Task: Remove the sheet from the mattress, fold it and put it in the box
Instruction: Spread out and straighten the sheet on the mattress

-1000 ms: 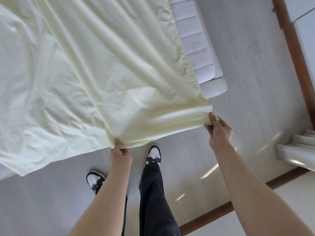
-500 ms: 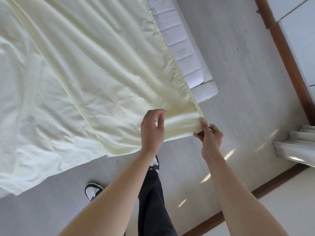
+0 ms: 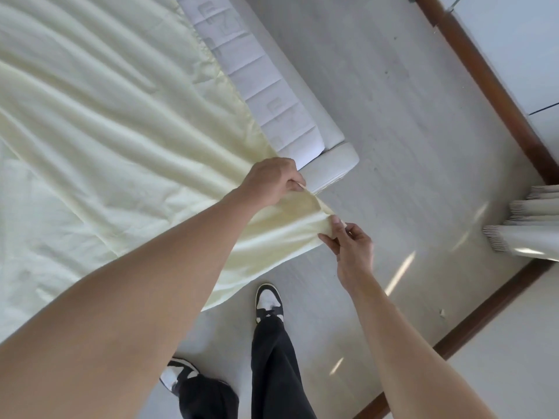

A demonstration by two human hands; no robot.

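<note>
The pale yellow cotton sheet (image 3: 99,122) is being spread over the white quilted mattress (image 3: 272,95), its near corner gathered between both hands. The edge is being pinched by the left hand (image 3: 272,181), while the corner is being gripped by the right hand (image 3: 352,252).

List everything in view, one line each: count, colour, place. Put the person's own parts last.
sheet: one, pale yellow, spread over the bed, near corner lifted
mattress: one, white quilted, bare strip beside the sheet
bed base: one, white, corner under the mattress
floor: pale grey
skirting: brown, along the wall
curtain: whitish pleats, right edge
left hand: gripping the sheet edge
right hand: pinching the sheet corner
shoes: two, black and white
trousers: black
</note>
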